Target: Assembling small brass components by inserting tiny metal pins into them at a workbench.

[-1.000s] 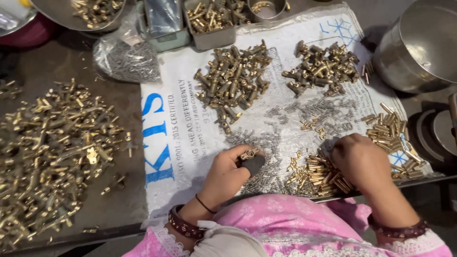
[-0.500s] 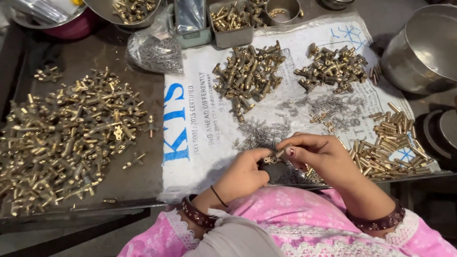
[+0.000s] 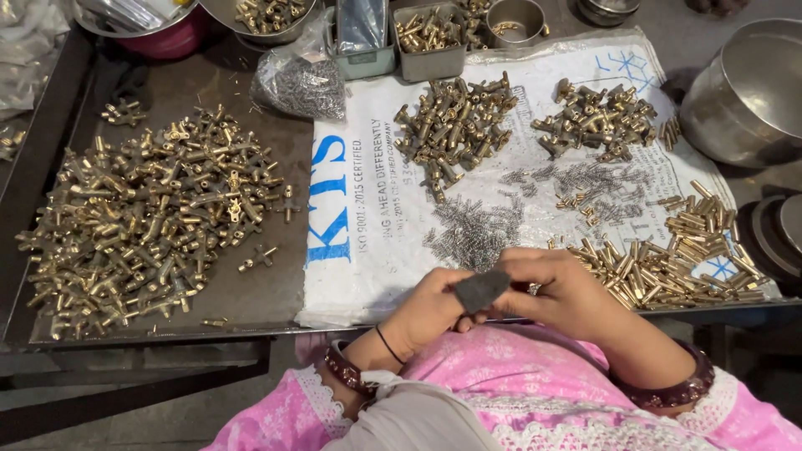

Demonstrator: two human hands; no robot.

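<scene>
My left hand [image 3: 426,311] and my right hand [image 3: 570,294] meet at the near edge of a white woven sack [image 3: 368,209]. The left hand's fingers are closed on a dark grey flat piece [image 3: 480,289]. My right hand's fingers curl against it, pinching a small shiny metal part [image 3: 534,289] that is mostly hidden. Just beyond the hands lies a heap of small steel pins [image 3: 476,227]. Brass tubes [image 3: 668,259] lie beside my right hand. Both wrists wear dark bangles, and the sleeves are pink.
A large heap of brass cross fittings [image 3: 142,225] covers the dark tray [image 3: 276,288] at left. Two brass heaps [image 3: 455,125] [image 3: 597,121] lie on the far sack. A steel bowl [image 3: 748,92] stands at right. A bag of steel parts [image 3: 301,83] and small bins [image 3: 430,38] line the back.
My right hand left the brass tubes at the right and came to the left hand. Both hands now work together over the dark grey piece.
</scene>
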